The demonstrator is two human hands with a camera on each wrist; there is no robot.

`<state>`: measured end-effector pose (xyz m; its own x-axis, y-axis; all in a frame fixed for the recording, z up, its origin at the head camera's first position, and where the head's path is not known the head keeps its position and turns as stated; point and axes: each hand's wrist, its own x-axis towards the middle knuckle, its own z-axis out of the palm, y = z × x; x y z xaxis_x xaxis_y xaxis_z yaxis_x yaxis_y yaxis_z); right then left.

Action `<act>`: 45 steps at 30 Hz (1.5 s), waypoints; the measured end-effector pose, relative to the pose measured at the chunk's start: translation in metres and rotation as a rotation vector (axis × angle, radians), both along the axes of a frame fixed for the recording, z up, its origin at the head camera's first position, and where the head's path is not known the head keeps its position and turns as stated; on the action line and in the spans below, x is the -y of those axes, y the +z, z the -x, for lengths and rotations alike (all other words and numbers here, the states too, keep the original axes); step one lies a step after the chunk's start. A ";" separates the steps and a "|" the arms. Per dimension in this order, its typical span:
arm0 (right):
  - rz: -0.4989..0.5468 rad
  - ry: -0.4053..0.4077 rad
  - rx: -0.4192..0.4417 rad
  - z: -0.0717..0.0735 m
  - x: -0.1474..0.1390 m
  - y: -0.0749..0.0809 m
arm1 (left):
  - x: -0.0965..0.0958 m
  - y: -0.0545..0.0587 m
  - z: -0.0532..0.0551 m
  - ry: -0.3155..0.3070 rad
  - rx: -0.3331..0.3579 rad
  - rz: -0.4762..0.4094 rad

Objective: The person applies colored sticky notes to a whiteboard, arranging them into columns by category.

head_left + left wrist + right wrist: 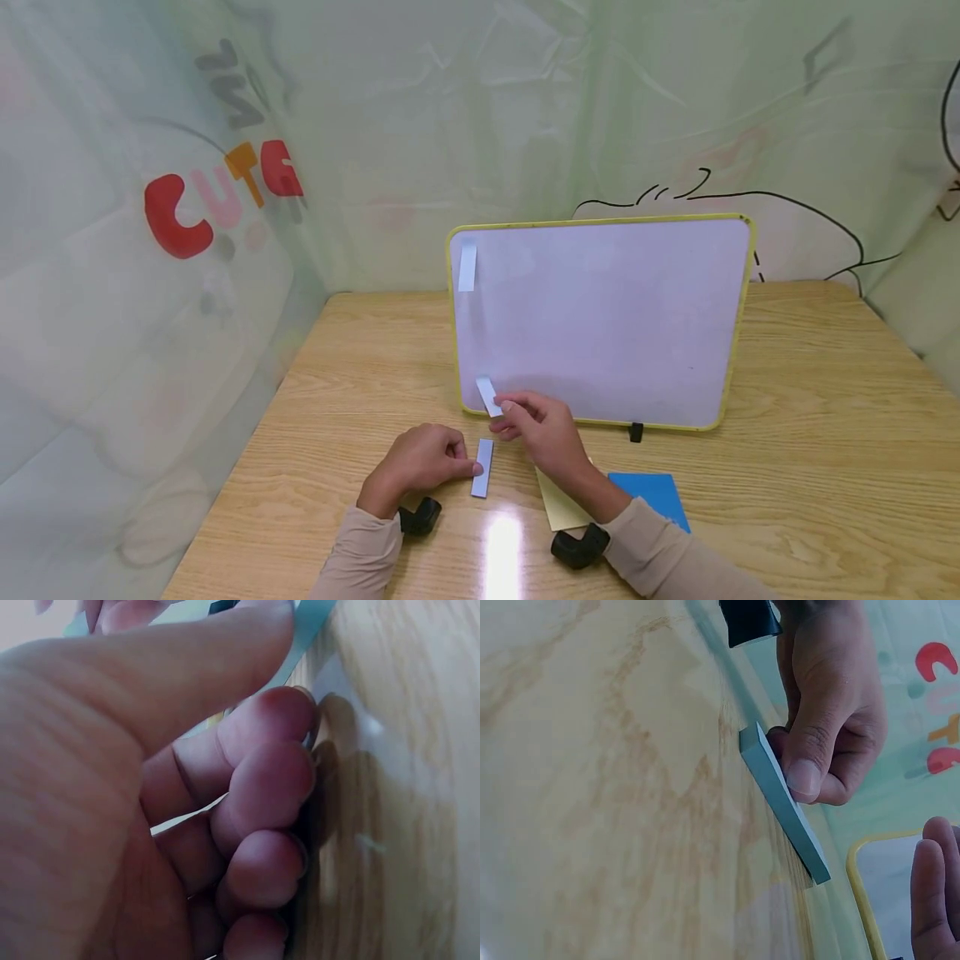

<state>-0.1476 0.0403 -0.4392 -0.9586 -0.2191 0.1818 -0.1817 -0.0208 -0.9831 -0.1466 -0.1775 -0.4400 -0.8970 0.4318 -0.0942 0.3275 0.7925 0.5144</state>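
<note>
A narrow pad of light-blue sticky notes (483, 479) lies on the table in front of the whiteboard (600, 321). My left hand (427, 458) holds the pad at its left edge, thumb on it and the other fingers curled beside it. The right wrist view shows the pad's thickness and the left thumb (806, 776) on its near side. Over the lower left corner of the whiteboard, my right hand (543, 429) pinches a single light-blue sticky note (487, 392) between thumb and fingers, the strip tilted. Another such strip (467, 268) hangs near the board's upper left corner.
The yellow-framed whiteboard stands upright on the wooden table (360, 375), with a black foot (636, 432) below. A yellow pad (558, 504) lies partly under my right forearm, a blue pad (652, 496) beside it. A printed plastic curtain (420, 125) hangs behind and to the left.
</note>
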 end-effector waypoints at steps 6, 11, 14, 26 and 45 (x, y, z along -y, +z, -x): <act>0.038 -0.013 0.032 0.001 0.002 0.001 | 0.000 0.000 0.000 0.001 0.001 0.008; 0.063 -0.009 0.079 0.003 0.002 0.005 | 0.001 -0.001 0.001 0.009 0.010 0.011; 0.077 -0.020 0.083 0.005 0.002 0.007 | 0.001 -0.002 0.002 0.010 0.012 0.007; 0.171 -0.068 0.104 0.010 0.018 0.020 | 0.003 -0.005 0.002 0.012 0.010 -0.019; 0.137 -0.103 0.125 0.028 0.025 0.038 | 0.003 -0.008 0.004 -0.006 0.017 -0.055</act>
